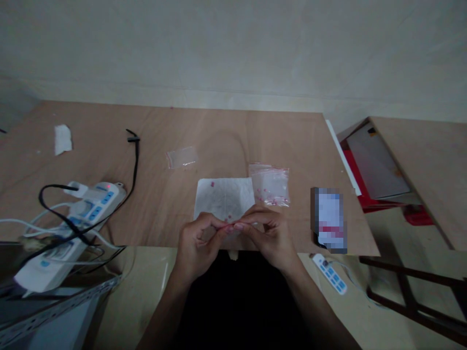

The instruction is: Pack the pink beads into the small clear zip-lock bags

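Over the near edge of a white paper sheet (219, 194), my left hand (200, 243) and my right hand (268, 233) meet with thumbs and forefingers pinched together. A bit of something reddish shows between the fingertips, too small to name. Small pink-red pieces (212, 184) lie on the sheet, one near its top left and others close to my fingers. Just right of the sheet is a clear zip bag (272, 184) with several small red pieces in it. Another clear zip bag (181, 157) lies flat farther back on the left.
A white power strip (97, 201) with tangled cables stands at the table's left edge, and a black cable (136, 160) runs beside it. A pixelated, phone-like object (331, 218) lies at the right. A white tissue (63, 139) is far left; a second power strip (330, 273) is on the floor.
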Tool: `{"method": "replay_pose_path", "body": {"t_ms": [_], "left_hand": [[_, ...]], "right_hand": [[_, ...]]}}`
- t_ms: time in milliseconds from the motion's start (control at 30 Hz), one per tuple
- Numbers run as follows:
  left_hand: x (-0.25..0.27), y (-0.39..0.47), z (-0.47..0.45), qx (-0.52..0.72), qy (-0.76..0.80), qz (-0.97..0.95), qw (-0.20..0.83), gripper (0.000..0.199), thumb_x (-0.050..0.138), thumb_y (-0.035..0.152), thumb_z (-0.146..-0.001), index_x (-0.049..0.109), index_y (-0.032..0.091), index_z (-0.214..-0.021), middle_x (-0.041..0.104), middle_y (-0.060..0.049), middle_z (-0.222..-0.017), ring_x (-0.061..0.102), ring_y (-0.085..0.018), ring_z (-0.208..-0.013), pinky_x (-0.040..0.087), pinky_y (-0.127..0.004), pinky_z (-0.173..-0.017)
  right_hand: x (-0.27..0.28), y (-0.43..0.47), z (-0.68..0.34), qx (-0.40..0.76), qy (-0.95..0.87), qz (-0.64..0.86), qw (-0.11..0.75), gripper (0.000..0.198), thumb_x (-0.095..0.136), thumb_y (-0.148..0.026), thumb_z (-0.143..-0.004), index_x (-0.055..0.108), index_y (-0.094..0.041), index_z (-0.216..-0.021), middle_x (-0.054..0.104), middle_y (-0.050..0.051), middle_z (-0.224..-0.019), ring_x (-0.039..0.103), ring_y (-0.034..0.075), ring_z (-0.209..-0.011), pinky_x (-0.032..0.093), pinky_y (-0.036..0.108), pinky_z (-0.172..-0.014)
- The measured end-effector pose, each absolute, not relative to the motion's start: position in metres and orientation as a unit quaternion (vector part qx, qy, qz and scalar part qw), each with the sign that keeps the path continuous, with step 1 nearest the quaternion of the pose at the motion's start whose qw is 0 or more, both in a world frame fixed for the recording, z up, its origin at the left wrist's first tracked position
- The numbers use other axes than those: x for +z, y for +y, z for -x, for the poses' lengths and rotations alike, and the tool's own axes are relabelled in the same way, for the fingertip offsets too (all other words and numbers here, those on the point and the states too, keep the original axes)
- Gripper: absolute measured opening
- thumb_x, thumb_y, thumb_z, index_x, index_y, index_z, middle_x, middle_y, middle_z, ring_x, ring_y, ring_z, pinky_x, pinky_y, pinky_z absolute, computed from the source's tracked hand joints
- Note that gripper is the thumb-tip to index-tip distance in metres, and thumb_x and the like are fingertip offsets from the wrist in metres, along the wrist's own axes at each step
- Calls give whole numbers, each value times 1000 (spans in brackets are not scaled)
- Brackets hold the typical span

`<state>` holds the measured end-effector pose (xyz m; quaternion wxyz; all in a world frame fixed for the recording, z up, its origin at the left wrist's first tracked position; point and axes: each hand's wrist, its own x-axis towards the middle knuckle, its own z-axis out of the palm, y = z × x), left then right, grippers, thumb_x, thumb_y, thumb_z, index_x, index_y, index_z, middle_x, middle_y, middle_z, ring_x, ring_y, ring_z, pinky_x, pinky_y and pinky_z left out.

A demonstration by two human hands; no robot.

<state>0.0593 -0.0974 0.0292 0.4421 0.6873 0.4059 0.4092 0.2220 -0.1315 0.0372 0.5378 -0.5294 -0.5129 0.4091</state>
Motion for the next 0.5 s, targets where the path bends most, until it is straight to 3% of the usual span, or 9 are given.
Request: {"method": "replay_pose_path", "body": {"t_ms": [200, 333, 500], "left_hand": [[36, -92, -53, 329, 382, -735, 453, 13, 63, 23, -84, 76, 24, -82, 74, -2, -71, 67, -15, -66, 53, -24, -62], [30, -95, -55, 319, 425, -730, 430, 12, 64, 25, -83, 75, 23, -81, 75, -2, -73, 69, -16, -65, 53, -25, -61], [35, -95, -65, 349, 448, -706, 423, 9, 64, 23, -82, 70, 19, -78, 74, -2, -70, 67, -14, -62, 52, -24, -61]], "right_hand": [[38, -136, -227, 281, -603, 580, 469, 14, 65, -25, -85, 71, -24, -72, 66, 1, -67, 60, 18, -74, 48, 36, -75], [35, -138, -224, 258, -641, 594, 413, 14, 57, -22, -89, 67, -21, -79, 67, 4, -74, 61, 18, -71, 50, 32, -66], [41, -137, -222, 309, -605, 583, 445, 13, 58, -22, -89, 69, -22, -82, 69, 2, -76, 64, 16, -70, 52, 27, -65]]}}
